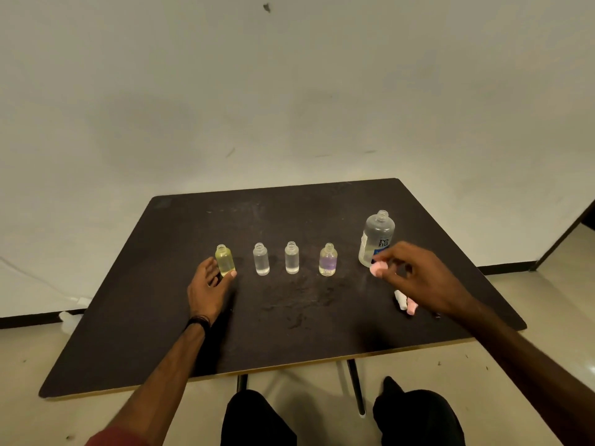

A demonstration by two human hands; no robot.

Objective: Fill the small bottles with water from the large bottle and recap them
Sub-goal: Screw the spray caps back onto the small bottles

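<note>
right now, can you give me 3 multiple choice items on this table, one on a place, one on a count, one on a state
1. Where does the large bottle stand?
A. right end of the row
B. left end
C. on the floor

2. How many small bottles stand in the row?
A. two
B. four
C. six

3. What does the right hand hold?
A. nothing
B. a small bottle
C. a pink cap

Answers:
1 A, it stands right of the purple-tinted bottle.
2 B, from the yellow-tinted bottle rightward, all uncapped.
3 C, its fingertips pinch the cap.
</note>
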